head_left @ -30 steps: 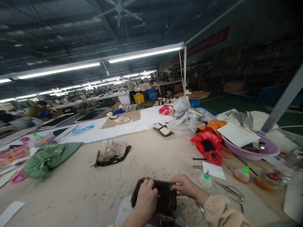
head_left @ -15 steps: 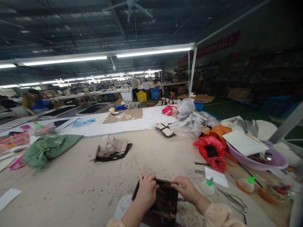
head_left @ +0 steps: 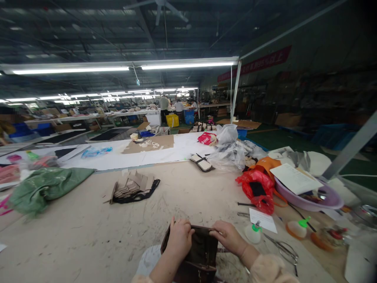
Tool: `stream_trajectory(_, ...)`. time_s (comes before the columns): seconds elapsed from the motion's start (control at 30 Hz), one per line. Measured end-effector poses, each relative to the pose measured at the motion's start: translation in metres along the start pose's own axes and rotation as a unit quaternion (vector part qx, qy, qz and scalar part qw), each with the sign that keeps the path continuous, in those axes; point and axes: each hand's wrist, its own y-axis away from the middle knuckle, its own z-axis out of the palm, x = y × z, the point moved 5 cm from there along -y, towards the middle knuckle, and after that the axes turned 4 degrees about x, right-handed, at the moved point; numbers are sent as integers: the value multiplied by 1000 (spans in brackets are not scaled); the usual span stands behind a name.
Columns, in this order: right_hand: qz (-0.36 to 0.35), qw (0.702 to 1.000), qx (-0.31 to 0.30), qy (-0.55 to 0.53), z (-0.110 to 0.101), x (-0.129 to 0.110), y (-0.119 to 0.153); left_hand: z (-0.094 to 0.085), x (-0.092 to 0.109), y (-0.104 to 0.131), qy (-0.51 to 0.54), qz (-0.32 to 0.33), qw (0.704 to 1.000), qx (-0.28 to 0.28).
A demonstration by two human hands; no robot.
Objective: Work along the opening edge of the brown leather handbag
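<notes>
A dark brown bag [head_left: 203, 251] stands at the table's near edge, its mouth facing me and its dark lining showing. My left hand [head_left: 180, 237] is closed over the bag's upper left rim, the index finger pointing up. At the upper right corner, my right hand [head_left: 228, 236] pinches the rim between thumb and fingers. The bag's lower part runs out of the picture. A white sheet or plastic piece [head_left: 147, 261] lies under it at the left.
Stacked cardboard pieces [head_left: 134, 186] lie mid-table. On the right are scissors [head_left: 284, 249], a green-capped glue bottle [head_left: 253, 232], another bottle [head_left: 297, 228], a red plastic bag [head_left: 262, 184] and a purple basin [head_left: 309, 200]. A green cloth bag [head_left: 50, 188] sits left.
The whole view has turned slightly to the right, so table items appear shifted left. Both hands keep their hold on the bag's rim, with little change in grip.
</notes>
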Motion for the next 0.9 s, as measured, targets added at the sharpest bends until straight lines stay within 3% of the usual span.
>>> stream_trajectory(0.2,-9,997,-23,-78,-4,-9,-2,-3,0,2,-10,-11,1000,-10)
stream_trajectory(0.9,-25,999,23,-6,10,-3,-17,5,0,-8,-9,-3,1000,13)
